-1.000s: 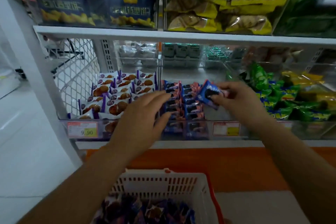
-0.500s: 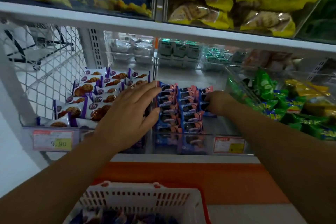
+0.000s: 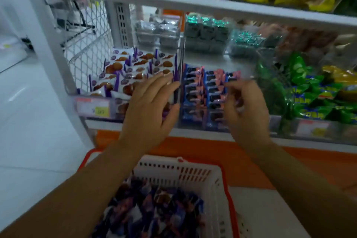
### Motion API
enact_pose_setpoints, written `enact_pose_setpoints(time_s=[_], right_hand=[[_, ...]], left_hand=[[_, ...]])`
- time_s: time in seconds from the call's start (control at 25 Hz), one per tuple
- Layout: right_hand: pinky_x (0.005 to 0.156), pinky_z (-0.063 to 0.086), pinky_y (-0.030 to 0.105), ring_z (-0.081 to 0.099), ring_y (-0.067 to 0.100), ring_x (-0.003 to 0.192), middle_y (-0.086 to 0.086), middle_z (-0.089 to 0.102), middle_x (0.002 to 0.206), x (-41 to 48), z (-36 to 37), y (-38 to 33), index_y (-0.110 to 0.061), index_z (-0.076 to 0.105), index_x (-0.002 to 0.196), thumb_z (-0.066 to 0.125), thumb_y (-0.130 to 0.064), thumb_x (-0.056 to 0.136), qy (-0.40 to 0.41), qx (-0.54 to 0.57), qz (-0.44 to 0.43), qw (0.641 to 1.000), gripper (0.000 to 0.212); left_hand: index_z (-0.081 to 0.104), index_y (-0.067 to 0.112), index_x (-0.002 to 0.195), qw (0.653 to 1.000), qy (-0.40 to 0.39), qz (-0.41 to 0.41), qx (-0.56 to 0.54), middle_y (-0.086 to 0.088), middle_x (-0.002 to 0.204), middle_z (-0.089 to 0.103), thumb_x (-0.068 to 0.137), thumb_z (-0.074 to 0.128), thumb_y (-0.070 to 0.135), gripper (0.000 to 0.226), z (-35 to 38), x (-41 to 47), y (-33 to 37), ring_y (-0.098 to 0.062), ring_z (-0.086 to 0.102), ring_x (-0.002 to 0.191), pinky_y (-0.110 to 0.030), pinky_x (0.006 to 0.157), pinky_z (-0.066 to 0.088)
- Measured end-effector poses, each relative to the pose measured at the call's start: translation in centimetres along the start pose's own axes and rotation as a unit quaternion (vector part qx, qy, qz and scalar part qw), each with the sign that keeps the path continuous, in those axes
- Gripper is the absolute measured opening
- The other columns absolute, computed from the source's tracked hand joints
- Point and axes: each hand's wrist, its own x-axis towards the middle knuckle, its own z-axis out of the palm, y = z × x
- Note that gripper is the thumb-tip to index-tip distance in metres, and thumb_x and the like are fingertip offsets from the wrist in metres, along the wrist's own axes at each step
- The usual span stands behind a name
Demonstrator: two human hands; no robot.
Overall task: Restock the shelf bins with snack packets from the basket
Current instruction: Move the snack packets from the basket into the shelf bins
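Fingers point(image 3: 161, 81) of the left hand point(image 3: 148, 110) are lying straight by the divider point(image 3: 180, 58); right hand point(image 3: 248, 110) is curling over blue packets point(image 3: 194, 91), grip unclear. Gentle upright squaring is looking wise.

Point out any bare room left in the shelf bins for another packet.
Bare floor shows in the middle bin behind the blue packets, before the back-row trays. The right hand partly hides that bin's right side. The purple-white packets and green packets fill their bins.
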Motion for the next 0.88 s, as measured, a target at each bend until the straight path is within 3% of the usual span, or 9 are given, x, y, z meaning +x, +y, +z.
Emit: enact_pose_setpoints(time_s=[0.08, 0.16, 0.24, 0.32, 0.4, 0.52, 0.68, 0.8, 0.88], right_hand=[[0.075, 0.045, 0.021, 0.050, 0.012, 0.090, -0.002, 0.053, 0.100, -7.5, 1.8, -1.8, -0.012, 0.062, 0.107, 0.052, -0.012, 0.091, -0.164, 0.007, -0.006, 0.986, 0.019], [0.079, 0.047, 0.025, 0.049, 0.015, 0.097, -0.003, 0.049, 0.118, -15.7, 4.9, -1.4, -0.016, 0.062, 0.117, 0.051, -0.011, 0.095, -0.403, 0.016, 0.070, 0.912, 0.025], [0.087, 0.049, 0.034, 0.050, 0.023, 0.105, 0.004, 0.042, 0.131, -22.9, 7.3, 0.2, -0.020, 0.058, 0.129, 0.048, -0.007, 0.097, -0.551, 0.086, 0.179, 0.811, 0.036], [0.101, 0.044, 0.044, 0.044, 0.033, 0.127, 0.008, 0.021, 0.156, -28.2, 8.7, 1.8, -0.027, 0.027, 0.152, 0.050, -0.009, 0.097, -0.640, 0.033, 0.197, 0.742, 0.062], [0.095, 0.047, 0.044, 0.045, 0.034, 0.127, 0.006, -0.001, 0.163, -30.5, 9.4, 2.4, -0.033, 0.002, 0.155, 0.051, -0.010, 0.097, -0.642, -0.023, 0.230, 0.731, 0.079], [0.097, 0.045, 0.049, 0.032, 0.036, 0.139, 0.006, -0.013, 0.162, -30.3, 10.7, 1.6, -0.034, -0.003, 0.154, 0.052, -0.017, 0.098, -0.637, -0.067, 0.221, 0.735, 0.080], [0.108, 0.036, 0.051, -0.006, 0.041, 0.147, 0.005, -0.021, 0.160, -30.4, 13.2, -0.4, -0.033, -0.002, 0.154, 0.050, -0.004, 0.097, -0.698, -0.102, 0.253, 0.663, 0.083], [0.102, 0.044, 0.043, 0.008, 0.044, 0.146, 0.012, -0.004, 0.162, -32.2, 14.1, -1.7, -0.019, 0.017, 0.155, 0.042, 0.004, 0.097, -0.705, -0.122, 0.217, 0.664, 0.067], [0.100, 0.043, 0.042, 0.038, 0.037, 0.135, 0.018, 0.038, 0.146, -33.2, 14.5, -1.4, -0.010, 0.046, 0.138, 0.042, -0.004, 0.099, -0.680, -0.090, 0.207, 0.697, 0.040]], left_hand=[[0.058, 0.011, 0.129, 0.999, -0.002, -0.029, -0.026, -0.004, 0.134, 0.053, 0.094, 0.047, 0.027, 0.040, 0.4, -6.4, 1.2, -0.018, 0.044, 0.126, -0.032, 0.111, 0.032], [0.058, 0.015, 0.129, 0.985, -0.133, -0.106, -0.031, -0.002, 0.136, 0.051, 0.096, 0.044, 0.030, 0.039, 1.6, -13.5, 1.6, -0.017, 0.045, 0.124, -0.033, 0.108, 0.038], [0.043, 0.021, 0.144, 0.921, -0.343, -0.185, -0.006, -0.002, 0.154, 0.032, 0.100, 0.039, 0.033, 0.045, 2.9, -19.9, 0.9, -0.022, 0.030, 0.141, -0.039, 0.117, 0.029], [0.023, 0.026, 0.153, 0.842, -0.500, -0.200, 0.031, 0.000, 0.163, 0.005, 0.103, 0.036, 0.038, 0.054, 3.3, -24.7, 0.2, -0.023, 0.005, 0.150, -0.041, 0.122, 0.009], [0.014, 0.030, 0.155, 0.789, -0.578, -0.204, 0.043, 0.003, 0.163, -0.006, 0.102, 0.039, 0.041, 0.060, 3.0, -27.6, -0.3, -0.021, -0.008, 0.150, -0.045, 0.122, 0.004], [0.010, 0.033, 0.155, 0.741, -0.624, -0.246, 0.038, 0.003, 0.163, -0.013, 0.098, 0.049, 0.040, 0.069, 2.7, -29.4, -1.3, -0.022, -0.010, 0.150, -0.049, 0.121, 0.006], [0.015, 0.031, 0.155, 0.731, -0.634, -0.250, 0.042, 0.001, 0.163, -0.006, 0.098, 0.049, 0.041, 0.067, 3.3, -30.1, -1.4, -0.025, -0.001, 0.150, -0.048, 0.120, 0.013], [0.016, 0.028, 0.155, 0.731, -0.631, -0.254, 0.054, -0.003, 0.163, -0.003, 0.099, 0.047, 0.037, 0.064, 4.0, -30.0, -1.3, -0.027, -0.001, 0.150, -0.049, 0.120, 0.013], [0.016, 0.029, 0.154, 0.743, -0.619, -0.247, 0.067, -0.004, 0.163, -0.003, 0.099, 0.046, 0.036, 0.063, 4.3, -29.7, -1.2, -0.027, -0.003, 0.150, -0.049, 0.121, 0.011]])
